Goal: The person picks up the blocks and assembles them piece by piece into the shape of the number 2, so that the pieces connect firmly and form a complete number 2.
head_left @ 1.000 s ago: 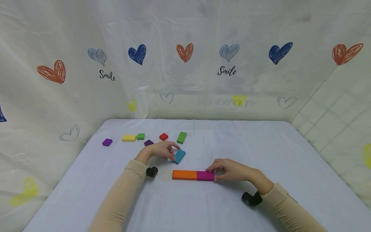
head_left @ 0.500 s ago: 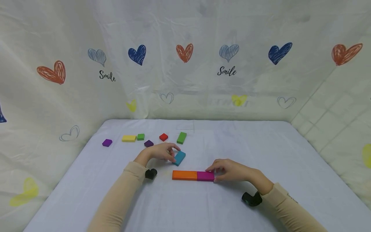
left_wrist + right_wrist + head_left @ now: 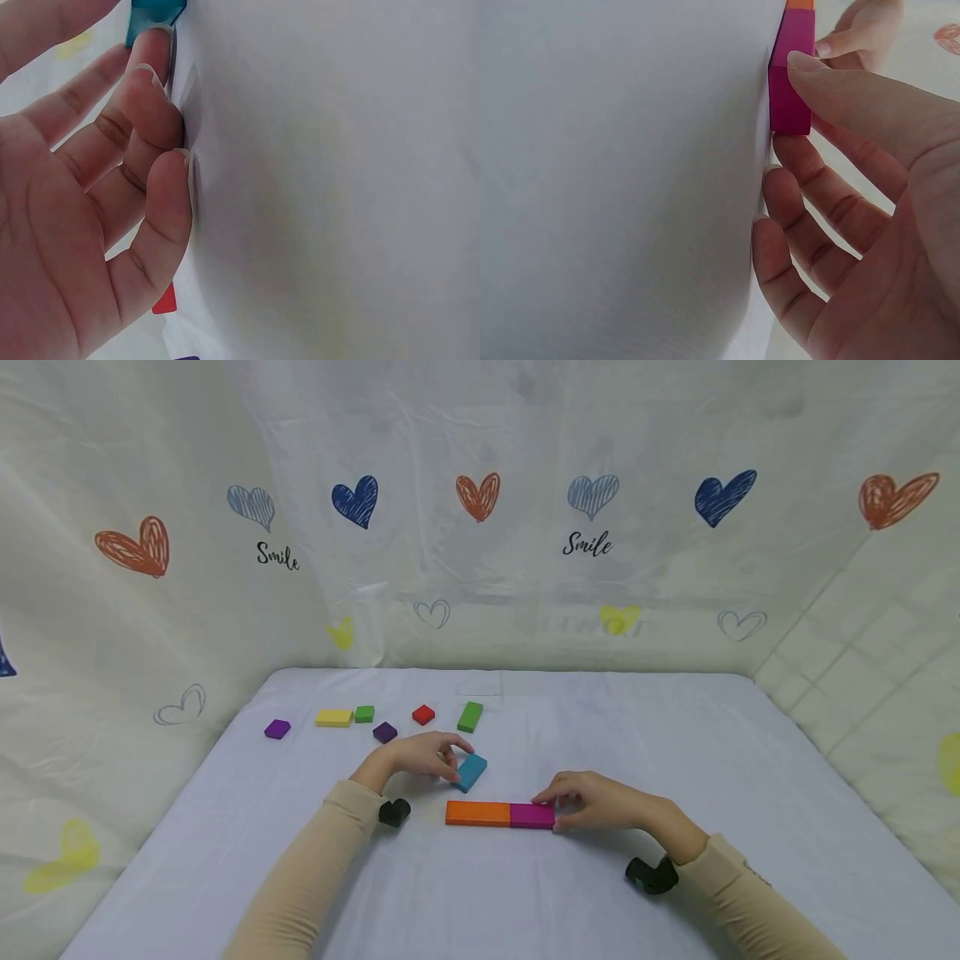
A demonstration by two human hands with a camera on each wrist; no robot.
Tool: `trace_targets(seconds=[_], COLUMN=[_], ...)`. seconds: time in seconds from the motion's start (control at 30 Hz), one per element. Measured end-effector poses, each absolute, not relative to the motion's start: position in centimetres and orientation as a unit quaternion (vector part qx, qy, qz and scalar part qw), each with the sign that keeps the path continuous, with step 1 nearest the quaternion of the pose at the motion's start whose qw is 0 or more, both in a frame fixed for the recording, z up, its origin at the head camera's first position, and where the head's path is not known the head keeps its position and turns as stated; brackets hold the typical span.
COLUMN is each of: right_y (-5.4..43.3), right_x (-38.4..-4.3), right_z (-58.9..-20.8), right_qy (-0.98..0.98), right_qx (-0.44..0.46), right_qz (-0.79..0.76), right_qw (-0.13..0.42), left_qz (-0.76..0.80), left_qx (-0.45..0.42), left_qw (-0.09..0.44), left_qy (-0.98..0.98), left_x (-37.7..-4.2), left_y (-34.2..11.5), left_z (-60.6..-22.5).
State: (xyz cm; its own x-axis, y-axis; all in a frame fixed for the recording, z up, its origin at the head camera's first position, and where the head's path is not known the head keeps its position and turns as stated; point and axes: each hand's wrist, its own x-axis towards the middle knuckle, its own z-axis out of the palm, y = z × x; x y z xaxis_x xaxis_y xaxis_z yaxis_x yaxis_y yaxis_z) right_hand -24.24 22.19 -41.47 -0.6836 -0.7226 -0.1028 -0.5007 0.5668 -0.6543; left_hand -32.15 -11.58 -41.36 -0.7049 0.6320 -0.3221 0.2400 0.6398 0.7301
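My left hand point(image 3: 423, 755) pinches a blue rectangular block point(image 3: 472, 772) lying slantwise on the table, thumb and forefinger at its sides. In the left wrist view, only one end of the blue block point(image 3: 156, 15) shows, and the other fingers curl against the cloth. Nearer to me, an orange block point(image 3: 477, 813) and a shorter magenta block point(image 3: 532, 816) lie end to end in a row. My right hand point(image 3: 603, 802) grips the magenta block's right end. In the right wrist view, the thumb lies on a side of the magenta block point(image 3: 790, 97).
Behind my left hand lie a dark purple block point(image 3: 385, 732), a red block point(image 3: 423, 715) and a green block point(image 3: 470, 717). Further left are a small green block point(image 3: 364, 714), a yellow block point(image 3: 333, 718) and a purple block point(image 3: 277, 729). White cloth covers the table point(image 3: 675, 735).
My left hand and the blue block have slid slightly toward me and to the right. The right hand and the orange and magenta row have stayed in place.
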Motion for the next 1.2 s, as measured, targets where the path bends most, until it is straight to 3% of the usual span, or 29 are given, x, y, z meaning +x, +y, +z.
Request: trace_targets(seconds=[0.53, 1.2], right_y=[22.26, 22.20], right_x=[-24.13, -23.95], right_z=[-41.44, -41.42], right_qy=[0.865, 0.864], right_qx=[-0.353, -0.360], right_qz=[-0.306, -0.307], right_qw=[0.182, 0.173], left_qz=[0.330, 0.332], left_qx=[0.261, 0.249], left_qw=[0.269, 0.287], left_qy=[0.867, 0.863], left_x=[-31.55, -31.27], left_y=[-10.89, -10.99], left_z=[-41.54, -41.30])
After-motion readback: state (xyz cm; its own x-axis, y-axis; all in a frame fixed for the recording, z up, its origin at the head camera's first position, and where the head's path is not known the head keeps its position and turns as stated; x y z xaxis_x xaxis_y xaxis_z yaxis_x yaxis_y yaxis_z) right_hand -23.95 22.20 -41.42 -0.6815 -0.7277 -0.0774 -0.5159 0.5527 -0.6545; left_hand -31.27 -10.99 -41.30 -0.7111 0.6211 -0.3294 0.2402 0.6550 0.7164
